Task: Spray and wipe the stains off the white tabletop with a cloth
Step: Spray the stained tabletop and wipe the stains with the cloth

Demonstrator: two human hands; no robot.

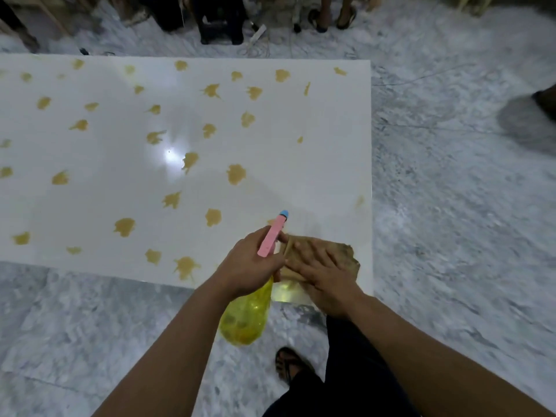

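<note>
The white tabletop [105, 164] is dotted with several yellow-brown stains [236, 174]. My left hand [249, 263] grips a spray bottle [245, 314] with a yellow body, a pink head and a blue nozzle tip that points out over the near right part of the table. My right hand [323, 275] lies flat, fingers spread, on a brownish soiled cloth [346, 254] pressed to the tabletop at its near right corner. The area around the cloth shows only faint marks.
Grey marbled floor [451, 191] surrounds the table. My sandalled foot [288, 364] stands just below the near edge. Other people's feet [331, 16], a dark stool [221, 22] and cables lie past the far edge. A dark shape [546, 100] is at the right edge.
</note>
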